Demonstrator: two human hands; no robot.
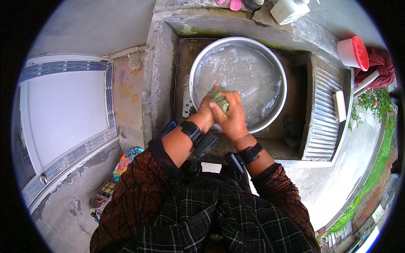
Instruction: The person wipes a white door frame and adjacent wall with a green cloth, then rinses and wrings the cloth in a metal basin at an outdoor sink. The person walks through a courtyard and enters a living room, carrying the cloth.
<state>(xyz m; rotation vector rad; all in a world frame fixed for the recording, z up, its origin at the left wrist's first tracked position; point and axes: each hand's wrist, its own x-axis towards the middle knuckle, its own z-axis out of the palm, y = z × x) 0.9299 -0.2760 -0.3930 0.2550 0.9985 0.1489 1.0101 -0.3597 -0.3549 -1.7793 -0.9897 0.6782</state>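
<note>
A wadded olive-green cloth (220,100) is squeezed between my two hands over the near side of a round metal basin (285,86). My left hand (205,111) is closed on the cloth's left side. From the right, my right hand (233,119) grips it, thumb pressed across the front. Cloudy, sudsy water (244,69) fills the basin below, with foam along its right inner wall. Part of the cloth is hidden by my fingers. Both wrists carry dark straps with small devices.
The basin sits inside a concrete sink (160,63). To its right is a ribbed washboard slab (324,114) with a scrub brush (340,106) on its edge. A red-lidded white bucket (348,52) and white jug (289,12) stand on the ledge. A white door (65,118) is at left.
</note>
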